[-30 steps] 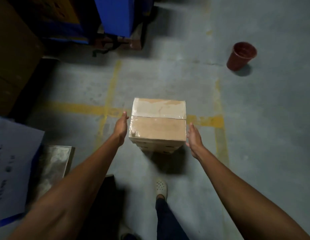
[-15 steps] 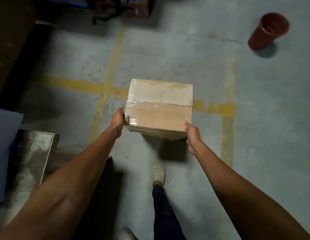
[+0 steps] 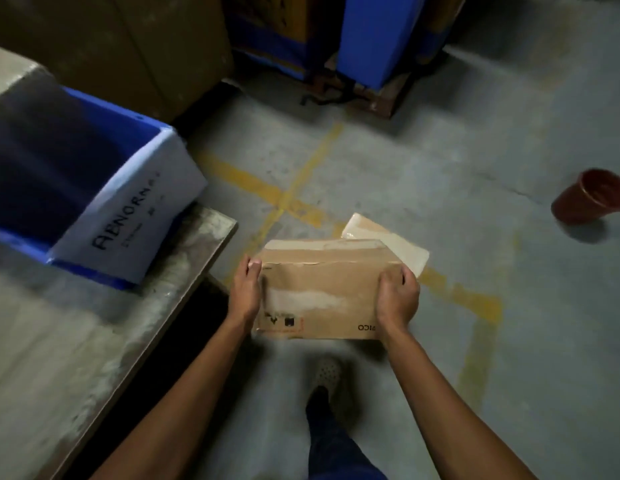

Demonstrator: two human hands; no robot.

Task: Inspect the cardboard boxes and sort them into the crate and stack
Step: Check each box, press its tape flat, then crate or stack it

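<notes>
I hold a brown cardboard box (image 3: pixel 320 292) in front of me, tilted so a printed side faces me. My left hand (image 3: pixel 244 294) grips its left end and my right hand (image 3: pixel 396 296) grips its right end. Behind and below it another taped cardboard box (image 3: pixel 402 242) rests on the floor, mostly hidden. A blue crate (image 3: pixel 76 258) with a white paper label reading "ABNORMAL" sits on a metal table (image 3: pixel 184 258) at the left.
A red-brown pot (image 3: pixel 590 197) stands on the concrete floor at the right. Yellow lines cross the floor. Large brown cartons (image 3: pixel 128 46) and blue pallet loads (image 3: pixel 370 36) stand at the back. My foot (image 3: pixel 325 372) is below the box.
I lifted the top box off the stack and tilted its side toward me. My view swung left, bringing the blue crate and table into sight.
</notes>
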